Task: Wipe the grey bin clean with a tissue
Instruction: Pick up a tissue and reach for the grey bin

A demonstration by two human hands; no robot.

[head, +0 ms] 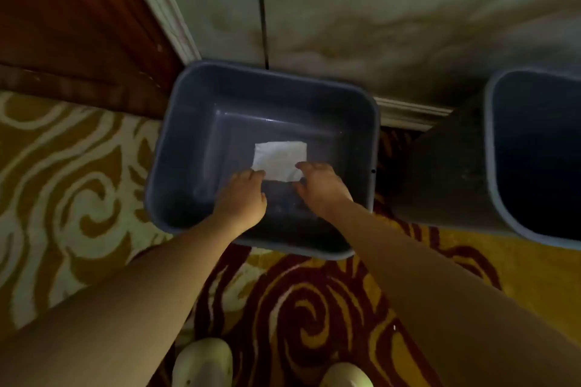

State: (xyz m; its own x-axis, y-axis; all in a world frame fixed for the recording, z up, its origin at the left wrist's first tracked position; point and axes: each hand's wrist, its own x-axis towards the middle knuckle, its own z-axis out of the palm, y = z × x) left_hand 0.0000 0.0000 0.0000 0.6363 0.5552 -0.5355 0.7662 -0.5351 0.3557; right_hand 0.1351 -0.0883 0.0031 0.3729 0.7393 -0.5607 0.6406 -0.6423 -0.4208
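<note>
A grey rectangular bin [188, 122] stands on the patterned carpet against the wall, seen from above. A white tissue [279, 159] is spread flat inside it, over the bottom. My left hand [243, 195] is inside the bin and pinches the tissue's near left corner. My right hand [320, 185] is also inside and pinches the near right corner. Both forearms reach down over the bin's near rim. The near inner wall is hidden under my hands.
A second grey bin [500, 166] stands close by on the right. A pale wall [377, 9] with a white skirting runs behind both bins. A brown wooden door [69, 19] is at the left. My two light shoes [204, 361] stand on the carpet below.
</note>
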